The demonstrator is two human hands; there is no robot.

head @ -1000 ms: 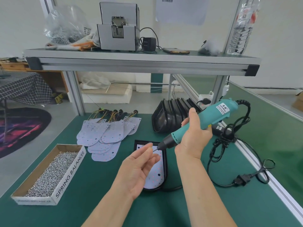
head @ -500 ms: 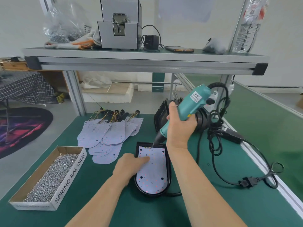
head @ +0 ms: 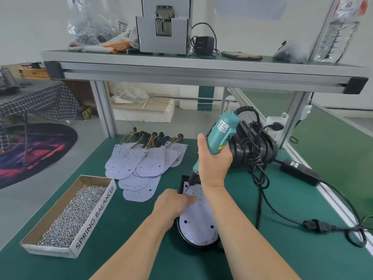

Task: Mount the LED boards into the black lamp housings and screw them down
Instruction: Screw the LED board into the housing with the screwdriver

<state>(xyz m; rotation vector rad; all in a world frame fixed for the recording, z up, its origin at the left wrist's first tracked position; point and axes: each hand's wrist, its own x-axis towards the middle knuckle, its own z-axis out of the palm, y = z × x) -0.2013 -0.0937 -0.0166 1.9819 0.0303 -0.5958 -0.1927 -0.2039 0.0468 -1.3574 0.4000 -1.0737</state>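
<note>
A white LED board with red dots lies inside a black lamp housing on the green bench. My right hand grips a teal electric screwdriver, held steeply upright, and its bit touches the board's far left corner. My left hand rests knuckles-up on the board's left edge, fingers pointing at the bit. Whether it holds anything is hidden. A fan of spare LED boards with wires lies behind on the left. A row of black housings stands behind the screwdriver.
A cardboard box of screws marked SPRING BALANCER sits at the left front. The screwdriver's black cable coils to the right, with a power brick and a plug. An aluminium shelf spans overhead.
My right hand swung the screwdriver from slanting in the air to steeply upright, bit down on the board's corner. My left hand turned palm-down and settled on the board's left edge.
</note>
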